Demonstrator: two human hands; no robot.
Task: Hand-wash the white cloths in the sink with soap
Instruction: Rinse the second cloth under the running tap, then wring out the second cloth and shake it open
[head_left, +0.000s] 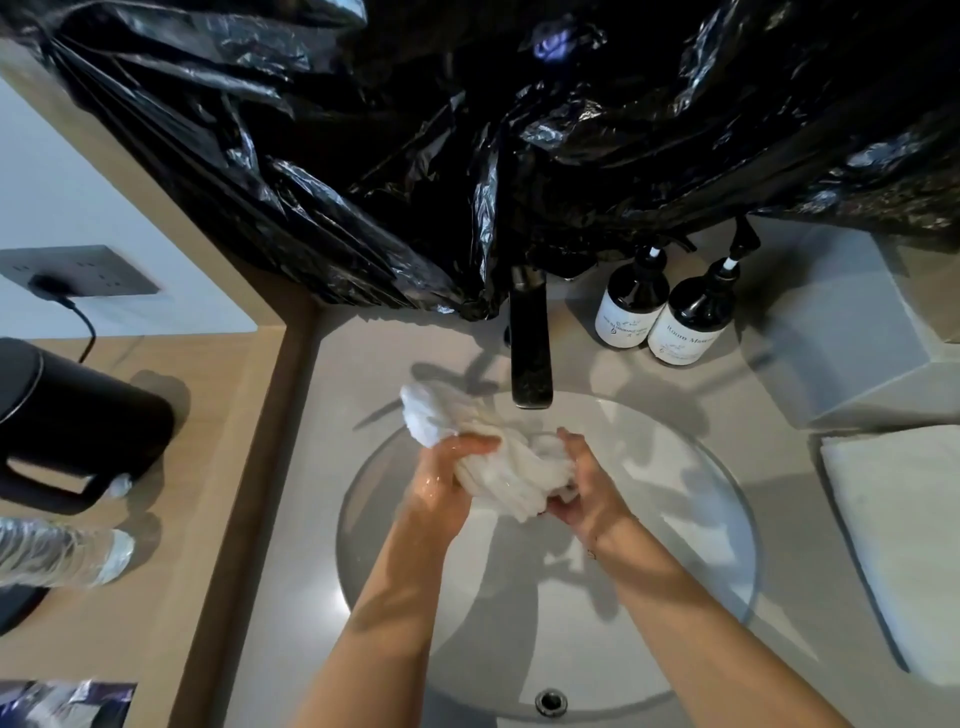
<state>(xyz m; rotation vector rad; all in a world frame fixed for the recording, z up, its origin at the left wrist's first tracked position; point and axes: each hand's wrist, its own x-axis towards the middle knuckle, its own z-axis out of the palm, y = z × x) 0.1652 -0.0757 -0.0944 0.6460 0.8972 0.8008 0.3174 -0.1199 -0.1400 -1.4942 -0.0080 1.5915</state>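
Note:
A wet white cloth (498, 467) is bunched up above the round sink (717, 499), just below the black faucet (530, 358). My left hand (447, 478) grips the cloth's left side, and one end of the cloth sticks up past it toward the counter. My right hand (587, 483) grips the right side, fingers curled around the bundle. Both hands look wet. Two dark pump bottles (660, 312) of soap stand on the counter right of the faucet.
A folded white towel (904, 530) lies on the counter at right, next to a grey box (852, 343). Black plastic sheeting (467, 130) hangs over the back wall. On the wooden shelf at left stand a black kettle (72, 421) and a plastic bottle (57, 551).

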